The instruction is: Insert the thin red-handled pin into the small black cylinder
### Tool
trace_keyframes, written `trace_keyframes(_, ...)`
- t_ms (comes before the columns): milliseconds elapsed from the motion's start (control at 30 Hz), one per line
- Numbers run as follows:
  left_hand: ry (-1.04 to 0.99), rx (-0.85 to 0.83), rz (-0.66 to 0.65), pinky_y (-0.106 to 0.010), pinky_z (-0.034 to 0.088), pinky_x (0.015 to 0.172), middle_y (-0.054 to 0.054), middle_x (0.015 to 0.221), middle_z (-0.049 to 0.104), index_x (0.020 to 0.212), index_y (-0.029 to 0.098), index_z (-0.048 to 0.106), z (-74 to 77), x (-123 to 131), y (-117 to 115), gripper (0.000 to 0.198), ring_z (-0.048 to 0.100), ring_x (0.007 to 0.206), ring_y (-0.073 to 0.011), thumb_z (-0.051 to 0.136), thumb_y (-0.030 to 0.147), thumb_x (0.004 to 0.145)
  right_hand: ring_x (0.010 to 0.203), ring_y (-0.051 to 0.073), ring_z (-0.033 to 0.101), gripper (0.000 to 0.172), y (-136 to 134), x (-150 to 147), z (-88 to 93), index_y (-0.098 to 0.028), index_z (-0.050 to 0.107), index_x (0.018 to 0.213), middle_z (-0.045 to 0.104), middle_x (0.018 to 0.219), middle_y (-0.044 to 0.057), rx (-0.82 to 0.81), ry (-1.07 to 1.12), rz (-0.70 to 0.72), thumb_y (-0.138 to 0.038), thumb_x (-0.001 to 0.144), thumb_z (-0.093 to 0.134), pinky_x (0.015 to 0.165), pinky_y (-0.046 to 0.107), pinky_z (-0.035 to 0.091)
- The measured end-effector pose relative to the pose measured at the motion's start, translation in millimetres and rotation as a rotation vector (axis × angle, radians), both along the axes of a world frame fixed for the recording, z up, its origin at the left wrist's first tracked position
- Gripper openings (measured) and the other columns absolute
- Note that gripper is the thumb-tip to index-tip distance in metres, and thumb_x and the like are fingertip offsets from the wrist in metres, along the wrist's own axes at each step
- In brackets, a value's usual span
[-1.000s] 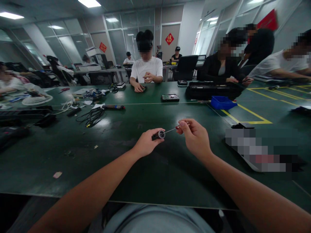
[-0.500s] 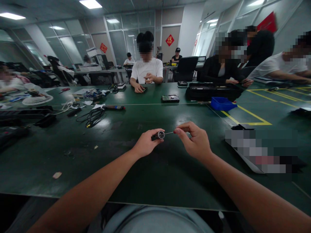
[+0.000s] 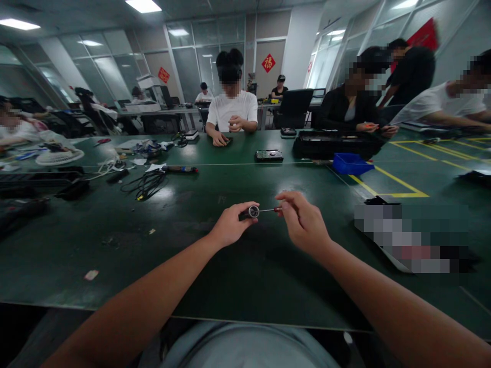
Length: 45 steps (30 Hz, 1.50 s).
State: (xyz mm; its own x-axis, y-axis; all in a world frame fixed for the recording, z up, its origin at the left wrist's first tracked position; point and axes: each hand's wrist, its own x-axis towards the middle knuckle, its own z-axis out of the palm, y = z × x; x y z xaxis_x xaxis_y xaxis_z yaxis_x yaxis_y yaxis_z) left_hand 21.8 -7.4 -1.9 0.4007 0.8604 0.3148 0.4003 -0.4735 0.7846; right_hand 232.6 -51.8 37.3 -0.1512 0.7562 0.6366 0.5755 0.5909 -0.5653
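My left hand [image 3: 229,227] grips a dark cylinder [image 3: 251,212] between thumb and fingers, its round, metal-rimmed end facing me. My right hand [image 3: 307,222] holds a thin screwdriver [image 3: 276,209] by its red handle, fingers drawn narrow; the shaft runs leftward from those fingertips to the cylinder's side, near the rim. Whether the tip is seated there, I cannot tell. Beyond my fingers lies a circuit-board device [image 3: 269,155]; a blue tray [image 3: 352,164] sits beyond and rightward, black cables [image 3: 142,188] well leftward.
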Motion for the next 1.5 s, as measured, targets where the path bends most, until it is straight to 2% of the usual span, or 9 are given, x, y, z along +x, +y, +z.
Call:
trace_keyframes(100, 0.042, 0.01, -0.006, -0.041, 0.043, 0.107, -0.003, 0.123, 0.069, 0.124, 0.027, 0.066, 1.0, 1, -1, 0.041, 0.061, 0.116, -0.0232, 0.072, 0.018, 0.085, 0.066, 0.017, 0.064, 0.019, -2, 1, 0.1, -0.021, 0.06, 0.108, 0.067, 0.077, 0.002, 0.007, -0.015, 0.041, -0.024, 0.098, 0.043, 0.06, 0.03, 0.046)
trace_keyframes(267, 0.093, 0.027, -0.009, -0.04, 0.046, 0.102, -0.003, 0.117, 0.069, 0.125, 0.027, 0.066, 3.7, 1, -2, 0.04, 0.062, 0.11, -0.0238, 0.072, 0.021, 0.086, 0.062, 0.016, 0.06, 0.018, -4, -1, 0.1, -0.023, 0.057, 0.109, 0.065, 0.075, 0.0, -0.037, 0.032, -0.012, -0.029, 0.101, 0.042, 0.059, 0.03, 0.044)
trace_keyframes(433, 0.092, 0.052, 0.015, -0.039, 0.044, 0.101, -0.003, 0.119, 0.068, 0.127, 0.027, 0.064, 5.4, 1, -2, 0.041, 0.061, 0.111, -0.0232, 0.071, 0.023, 0.087, 0.076, 0.019, 0.066, 0.018, 4, -4, -2.3, -0.022, 0.058, 0.103, 0.067, 0.083, 0.003, -0.168, 0.323, 0.02, -0.037, 0.097, 0.051, 0.071, 0.035, 0.051)
trace_keyframes(567, 0.116, 0.077, -0.018, -0.037, 0.044, 0.096, -0.003, 0.11, 0.068, 0.126, 0.027, 0.064, 8.5, 1, -3, 0.04, 0.06, 0.105, -0.0218, 0.07, 0.021, 0.087, 0.069, 0.017, 0.062, 0.026, 19, -3, -7.0, -0.021, 0.064, 0.091, 0.064, 0.077, 0.002, -0.302, 0.636, 0.042, -0.045, 0.094, 0.054, 0.07, 0.035, 0.052)
trace_keyframes(733, 0.084, 0.093, -0.029, -0.036, 0.043, 0.097, -0.002, 0.114, 0.067, 0.127, 0.027, 0.063, 13.3, 1, -2, 0.04, 0.059, 0.107, -0.0209, 0.069, 0.02, 0.088, 0.058, 0.015, 0.054, 0.024, 35, 1, -13.7, -0.021, 0.062, 0.078, 0.055, 0.066, 0.0, -0.659, 1.061, 0.026, -0.041, 0.09, 0.06, 0.061, 0.032, 0.053)
trace_keyframes(833, 0.111, 0.082, -0.003, -0.037, 0.044, 0.096, -0.003, 0.113, 0.067, 0.126, 0.026, 0.064, 14.4, 1, -1, 0.039, 0.06, 0.106, -0.0215, 0.069, 0.021, 0.088, 0.058, 0.014, 0.053, 0.023, 36, 1, -14.1, -0.021, 0.063, 0.076, 0.055, 0.066, 0.0, -0.637, 1.124, 0.008, -0.04, 0.089, 0.062, 0.059, 0.03, 0.053)
trace_keyframes(1033, 0.158, 0.071, -0.003, -0.038, 0.045, 0.094, -0.004, 0.112, 0.068, 0.126, 0.026, 0.064, 14.9, 0, -1, 0.039, 0.06, 0.105, -0.0224, 0.069, 0.021, 0.088, 0.066, 0.015, 0.058, 0.023, 33, 0, -17.8, -0.022, 0.064, 0.084, 0.06, 0.075, 0.0, -0.478, 0.971, 0.003, -0.045, 0.088, 0.064, 0.064, 0.03, 0.052)
trace_keyframes(1267, 0.218, 0.077, 0.002, -0.038, 0.046, 0.095, -0.004, 0.109, 0.068, 0.126, 0.025, 0.065, 14.8, -1, 0, 0.04, 0.06, 0.102, -0.0222, 0.07, 0.022, 0.087, 0.069, 0.017, 0.059, 0.024, 27, 4, -15.8, -0.023, 0.059, 0.093, 0.064, 0.078, 0.002, -0.231, 0.475, -0.08, -0.043, 0.099, 0.048, 0.068, 0.035, 0.048)
trace_keyframes(1500, 0.281, 0.125, -0.019, -0.041, 0.044, 0.098, -0.005, 0.109, 0.068, 0.127, 0.026, 0.065, 10.0, -3, 3, 0.04, 0.06, 0.103, -0.0234, 0.07, 0.026, 0.087, 0.07, 0.019, 0.062, 0.02, 14, 1, -7.5, -0.023, 0.056, 0.097, 0.065, 0.076, 0.002, -0.117, 0.188, -0.093, -0.038, 0.101, 0.043, 0.069, 0.035, 0.046)
